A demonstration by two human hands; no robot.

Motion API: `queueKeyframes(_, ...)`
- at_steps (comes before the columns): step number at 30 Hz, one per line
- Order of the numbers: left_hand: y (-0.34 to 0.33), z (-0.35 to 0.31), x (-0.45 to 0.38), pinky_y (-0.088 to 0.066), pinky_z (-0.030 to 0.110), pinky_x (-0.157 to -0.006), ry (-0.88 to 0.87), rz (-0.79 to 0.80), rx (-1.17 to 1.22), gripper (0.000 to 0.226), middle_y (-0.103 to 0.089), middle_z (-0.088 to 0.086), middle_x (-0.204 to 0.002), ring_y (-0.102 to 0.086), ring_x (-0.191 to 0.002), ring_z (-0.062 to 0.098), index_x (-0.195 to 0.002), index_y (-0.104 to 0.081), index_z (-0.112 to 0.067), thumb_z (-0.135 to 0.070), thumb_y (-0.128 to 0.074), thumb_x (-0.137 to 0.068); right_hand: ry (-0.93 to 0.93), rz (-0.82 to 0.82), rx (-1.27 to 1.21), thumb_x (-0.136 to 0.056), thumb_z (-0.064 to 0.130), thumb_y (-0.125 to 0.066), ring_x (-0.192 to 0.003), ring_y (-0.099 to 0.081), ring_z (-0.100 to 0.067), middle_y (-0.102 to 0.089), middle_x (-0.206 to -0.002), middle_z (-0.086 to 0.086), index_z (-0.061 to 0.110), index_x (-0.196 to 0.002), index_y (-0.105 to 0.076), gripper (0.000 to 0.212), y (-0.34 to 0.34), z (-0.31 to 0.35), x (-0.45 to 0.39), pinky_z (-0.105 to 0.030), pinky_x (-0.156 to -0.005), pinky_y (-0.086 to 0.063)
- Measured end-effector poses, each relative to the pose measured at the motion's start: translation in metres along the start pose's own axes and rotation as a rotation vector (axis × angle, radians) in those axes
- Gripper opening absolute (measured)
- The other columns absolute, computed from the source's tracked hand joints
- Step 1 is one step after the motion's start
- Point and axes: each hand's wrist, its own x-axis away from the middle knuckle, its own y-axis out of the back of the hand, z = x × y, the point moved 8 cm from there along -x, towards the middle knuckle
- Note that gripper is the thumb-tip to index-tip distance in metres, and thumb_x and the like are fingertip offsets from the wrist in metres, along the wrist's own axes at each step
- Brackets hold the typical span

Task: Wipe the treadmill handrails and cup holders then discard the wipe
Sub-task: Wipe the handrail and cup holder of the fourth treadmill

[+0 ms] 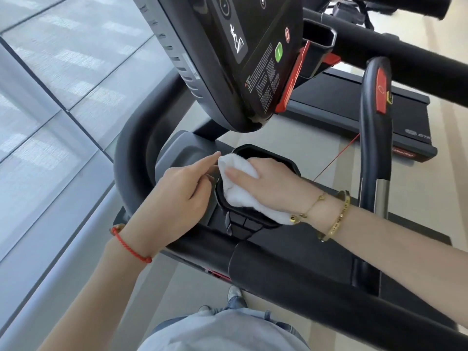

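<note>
A white wipe lies bunched over the black cup holder on the left side of the treadmill. My right hand rests on top of it, palm down, pressing it into the holder. My left hand is just left of the wipe, index finger stretched out and touching its upper corner, the other fingers curled with nothing in them. The black padded handrail runs across in front of me below both hands. Most of the cup holder's inside is hidden by the wipe.
The treadmill console hangs above the hands with a green and a red button. A curved black side rail bends round at the left. An upright grip with a red safety key stands at the right. A glass wall is on the left.
</note>
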Motion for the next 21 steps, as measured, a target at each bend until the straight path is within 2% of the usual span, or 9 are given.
queueKeyframes(2, 0.002, 0.004, 0.003, -0.044, 0.009, -0.074, 0.023, -0.004, -0.005, 0.054, -0.071, -0.014, -0.117, -0.066, -0.086, -0.002, -0.143, -0.050, -0.026, -0.017, -0.033, -0.093, -0.030, 0.011, -0.078, -0.098, 0.052, -0.040, -0.080, -0.060, -0.017, -0.064, -0.081, -0.001, 0.011, -0.082, -0.060, 0.048, -0.013, 0.003, 0.002, -0.022, -0.067, -0.042)
queueKeyframes(4, 0.000, 0.001, 0.005, -0.050, 0.022, -0.077, 0.003, 0.020, -0.021, 0.058, -0.072, -0.014, -0.112, -0.063, -0.083, -0.003, -0.141, -0.051, -0.031, -0.020, -0.029, -0.089, -0.020, -0.023, -0.061, -0.097, 0.051, -0.043, -0.079, -0.060, -0.016, -0.062, -0.079, 0.001, 0.015, -0.081, -0.054, 0.040, -0.016, 0.004, 0.012, -0.019, -0.063, -0.041)
queueKeyframes(6, -0.002, -0.003, 0.006, -0.053, 0.034, -0.080, -0.029, 0.052, -0.043, 0.056, -0.071, -0.014, -0.110, -0.064, -0.089, 0.000, -0.140, -0.050, -0.034, -0.016, -0.030, -0.091, -0.002, -0.067, -0.015, -0.093, 0.054, -0.045, -0.078, -0.059, -0.017, -0.061, -0.081, 0.001, 0.020, -0.083, -0.047, 0.036, -0.017, 0.001, 0.028, -0.023, -0.062, -0.041)
queueKeyframes(9, 0.000, -0.004, 0.005, -0.053, 0.040, -0.089, -0.047, 0.040, -0.062, 0.054, -0.070, -0.014, -0.116, -0.065, -0.107, 0.012, -0.140, -0.051, -0.032, -0.007, -0.034, -0.095, 0.006, -0.149, 0.046, -0.090, 0.061, -0.043, -0.075, -0.057, -0.020, -0.057, -0.078, 0.002, 0.025, -0.079, -0.040, 0.037, -0.014, 0.003, 0.043, -0.029, -0.059, -0.038)
queueKeyframes(14, 0.001, -0.006, 0.008, -0.054, 0.042, -0.081, -0.070, 0.006, -0.118, 0.053, -0.070, -0.011, -0.112, -0.066, -0.096, 0.018, -0.141, -0.048, -0.038, -0.016, -0.034, -0.095, -0.083, -0.212, 0.058, -0.100, 0.047, -0.040, -0.079, -0.052, -0.022, -0.052, -0.074, 0.000, 0.011, -0.077, -0.049, 0.044, 0.000, -0.001, 0.013, -0.029, -0.064, -0.028)
queueKeyframes(17, 0.002, -0.005, 0.009, -0.054, 0.043, -0.079, -0.076, -0.009, -0.131, 0.051, -0.071, -0.009, -0.111, -0.066, -0.099, 0.019, -0.141, -0.047, -0.038, -0.015, -0.038, -0.097, -0.109, -0.286, 0.007, -0.101, 0.046, -0.038, -0.078, -0.050, -0.021, -0.054, -0.074, -0.001, 0.007, -0.081, -0.052, 0.046, 0.007, -0.002, 0.002, -0.026, -0.061, -0.023)
queueKeyframes(21, 0.001, -0.007, 0.008, -0.053, 0.042, -0.074, -0.106, -0.004, -0.144, 0.046, -0.070, -0.010, -0.103, -0.064, -0.086, 0.018, -0.139, -0.049, -0.038, -0.019, -0.042, -0.098, -0.070, -0.178, 0.004, -0.097, 0.049, -0.043, -0.080, -0.056, -0.016, -0.058, -0.081, 0.002, 0.014, -0.086, -0.051, 0.038, -0.012, -0.001, 0.012, -0.024, -0.061, -0.033)
